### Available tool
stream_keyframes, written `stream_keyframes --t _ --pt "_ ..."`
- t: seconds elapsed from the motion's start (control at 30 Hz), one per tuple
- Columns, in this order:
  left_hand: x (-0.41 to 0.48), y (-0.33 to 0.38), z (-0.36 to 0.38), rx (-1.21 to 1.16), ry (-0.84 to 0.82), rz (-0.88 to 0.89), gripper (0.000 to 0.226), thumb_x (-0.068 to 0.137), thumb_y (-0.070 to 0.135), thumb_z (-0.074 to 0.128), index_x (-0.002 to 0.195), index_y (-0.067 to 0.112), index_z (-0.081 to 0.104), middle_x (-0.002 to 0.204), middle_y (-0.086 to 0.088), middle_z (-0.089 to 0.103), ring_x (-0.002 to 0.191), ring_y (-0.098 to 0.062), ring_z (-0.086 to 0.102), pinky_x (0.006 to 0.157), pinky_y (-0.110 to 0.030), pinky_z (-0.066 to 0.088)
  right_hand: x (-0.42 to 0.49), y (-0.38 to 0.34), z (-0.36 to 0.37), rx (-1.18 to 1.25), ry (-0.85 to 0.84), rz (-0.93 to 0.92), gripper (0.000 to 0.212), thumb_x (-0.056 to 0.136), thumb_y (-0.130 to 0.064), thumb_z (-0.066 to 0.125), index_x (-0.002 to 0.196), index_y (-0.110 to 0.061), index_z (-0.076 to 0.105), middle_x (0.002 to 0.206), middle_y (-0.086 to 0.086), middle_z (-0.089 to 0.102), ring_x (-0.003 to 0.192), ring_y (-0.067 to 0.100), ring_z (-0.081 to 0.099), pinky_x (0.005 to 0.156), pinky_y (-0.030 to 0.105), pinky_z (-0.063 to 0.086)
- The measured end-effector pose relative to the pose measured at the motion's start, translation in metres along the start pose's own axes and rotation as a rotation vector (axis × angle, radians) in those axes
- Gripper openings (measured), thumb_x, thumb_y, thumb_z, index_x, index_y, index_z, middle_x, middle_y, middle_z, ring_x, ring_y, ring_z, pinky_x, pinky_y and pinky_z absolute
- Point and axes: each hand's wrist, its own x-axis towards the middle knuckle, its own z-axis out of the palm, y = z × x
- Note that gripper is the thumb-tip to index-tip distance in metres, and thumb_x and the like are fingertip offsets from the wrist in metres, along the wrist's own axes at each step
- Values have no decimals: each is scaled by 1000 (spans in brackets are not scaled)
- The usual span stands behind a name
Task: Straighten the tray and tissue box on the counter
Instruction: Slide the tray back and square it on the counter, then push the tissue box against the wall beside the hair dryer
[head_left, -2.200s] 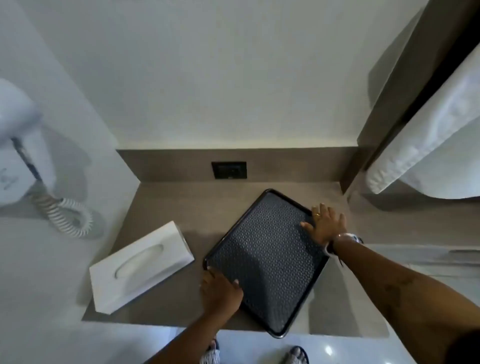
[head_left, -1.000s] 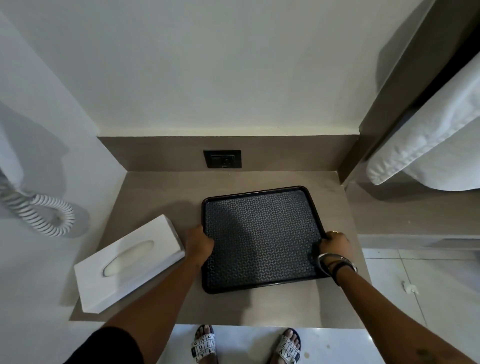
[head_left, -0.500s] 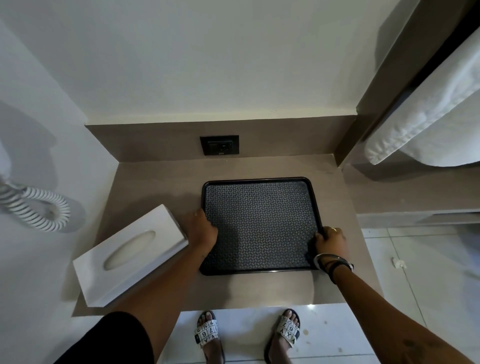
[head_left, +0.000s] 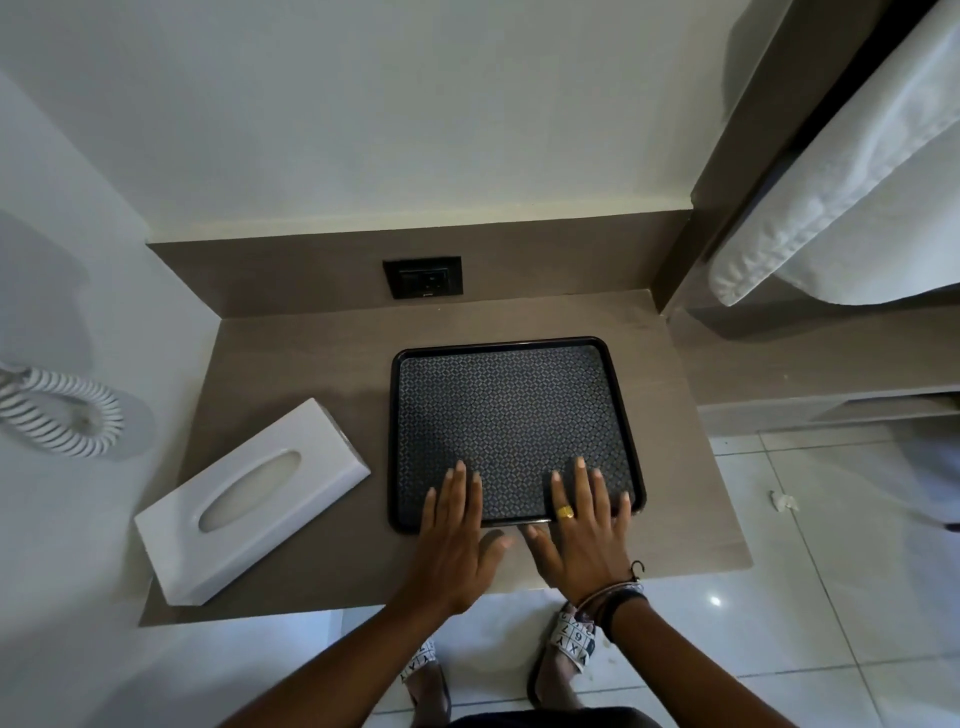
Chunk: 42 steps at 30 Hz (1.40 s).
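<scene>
1. The tray (head_left: 514, 415), black with a patterned mat inside, lies flat on the brown counter (head_left: 291, 364), its edges square with the back wall and the counter's front edge.
2. The left hand (head_left: 452, 540) is laid flat, fingers straight and spread, grasping nothing; the fingertips rest on the tray's near part and the palm lies over the near rim and the counter.
3. The right hand (head_left: 582, 530) is flat in the same way, fingers stretched out over the tray's near right part, thumb on the counter just in front of the rim, holding nothing. It wears a gold ring (head_left: 565, 512) and bracelets (head_left: 615, 597) at the wrist.
4. The tissue box (head_left: 254, 499), white with an oval slot on top, sits on the counter to the left of the tray, turned at an angle to it; its nearest corner is just beside the tray's left rim, not touching.
5. A black wall socket (head_left: 422, 277) is set in the panel behind the tray.
6. A coiled white cord (head_left: 67, 415) hangs on the left wall.
7. White towels (head_left: 852, 197) hang at the upper right.
8. Sandals (head_left: 569, 642) show on the tiled floor below the counter.
</scene>
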Motion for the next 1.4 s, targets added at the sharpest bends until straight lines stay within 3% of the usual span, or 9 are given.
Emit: stream_keyframes --t 0.1,0.23,0.47,0.67,0.93,1.2,1.4 --pt "-8 -12 9 21 -32 34 84 94 64 28 156 10 13 166 -13 0 154 -28 5 123 -45 2 -1 5 15 -28 -81 -16 84 89 -72 29 153 -18 33 163 15 18 149 37 20 113 68 17" --pt "-7 -15 9 64 -49 51 83 93 63 28 155 9 17 165 -15 4 153 -29 7 123 -45 5 5 12 22 -43 -133 -30 87 89 -77 26 155 -20 25 164 14 16 150 35 15 114 67 14" --pt "13 -14 -3 66 -25 31 82 92 61 34 153 7 28 162 -19 18 151 -33 17 121 -47 13 29 11 17 -30 -121 -40 90 87 -77 35 156 -20 25 165 14 14 151 35 10 115 67 9" --pt "42 -17 -13 50 -4 24 84 90 63 31 150 5 33 160 -21 25 149 -36 25 120 -46 13 59 12 11 -32 -94 -59 90 87 -77 32 157 -22 20 166 12 8 152 33 6 117 65 6" --pt "74 -23 -18 62 23 -22 86 91 68 20 154 10 25 164 -16 17 152 -31 15 124 -45 10 98 14 4 -37 -102 -84 86 91 -74 32 158 -24 13 167 10 4 152 32 3 118 63 3" --pt "87 -29 -19 63 -12 -22 87 89 68 31 154 11 26 163 -16 19 152 -32 17 122 -47 11 112 18 5 -47 -114 -106 86 90 -75 27 157 -24 12 166 10 6 151 33 6 118 63 6" --pt "84 -28 -26 29 -28 -13 88 89 68 29 154 8 23 164 -17 14 153 -32 13 124 -51 15 107 16 1 -28 -57 -131 88 89 -74 31 157 -19 19 166 13 9 151 33 9 118 64 7"
